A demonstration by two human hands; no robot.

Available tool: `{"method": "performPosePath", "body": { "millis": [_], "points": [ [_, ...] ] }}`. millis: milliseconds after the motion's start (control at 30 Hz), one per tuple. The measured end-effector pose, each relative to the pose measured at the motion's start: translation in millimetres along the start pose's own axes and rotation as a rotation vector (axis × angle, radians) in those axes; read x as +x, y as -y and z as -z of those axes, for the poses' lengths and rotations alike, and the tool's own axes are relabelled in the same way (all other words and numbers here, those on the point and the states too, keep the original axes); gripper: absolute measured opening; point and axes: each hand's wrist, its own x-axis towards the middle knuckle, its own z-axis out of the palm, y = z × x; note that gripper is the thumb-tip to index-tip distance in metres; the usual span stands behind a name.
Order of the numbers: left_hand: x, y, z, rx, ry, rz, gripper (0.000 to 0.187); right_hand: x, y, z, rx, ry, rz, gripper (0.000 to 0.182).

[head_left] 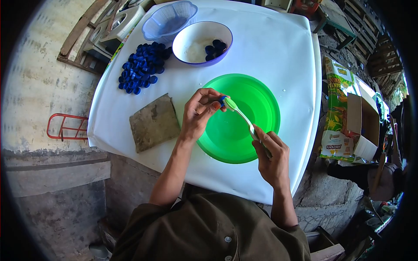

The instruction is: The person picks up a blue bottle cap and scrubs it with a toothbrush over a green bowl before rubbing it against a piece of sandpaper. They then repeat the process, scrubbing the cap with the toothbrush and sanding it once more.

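Over the green basin (237,152), my left hand (200,111) pinches a blue bottle cap (222,101) between thumb and fingers. My right hand (273,156) grips the handle of a white and green toothbrush (243,115), its bristle head touching the cap. A heap of blue bottle caps (141,67) lies on the table to the upper left. Behind the basin stands a white bowl with a purple outside (191,45), holding whitish liquid or foam and several blue caps (215,49).
The table has a white cover (265,39). A pale blue plastic basket (170,21) stands at its far edge. Left of the basin lies a worn grey-brown flat piece (155,122). An opened cardboard box (362,122) is beyond the right edge, and a red metal frame (66,127) beyond the left.
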Motion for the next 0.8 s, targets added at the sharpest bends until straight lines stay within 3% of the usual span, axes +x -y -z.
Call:
{"method": "performPosePath", "body": {
  "millis": [167, 467, 567, 667, 800],
  "points": [
    [-1, 2, -1, 0.058, 0.117, 0.055, 0.028, 3, 7, 1, -0.012, 0.006, -0.032, 0.040],
    [-1, 3, 4, 0.104, 0.115, -0.001, 0.029, -3, 3, 1, 0.047, 0.025, -0.053, 0.041],
    [-3, -3, -5, 0.106, 0.127, 0.020, 0.043, 3, 8, -2, 0.041, 0.026, -0.055, 0.042],
    [0, 1, 8, 0.023, 0.139, 0.034, 0.037, 5, 9, -6, 0.077, 0.028, -0.040, 0.042],
    [-2, 4, 10, -0.015, 0.054, 0.059, 0.047, -5, 8, 0, 0.088, 0.063, -0.077, 0.042]
  ]
}}
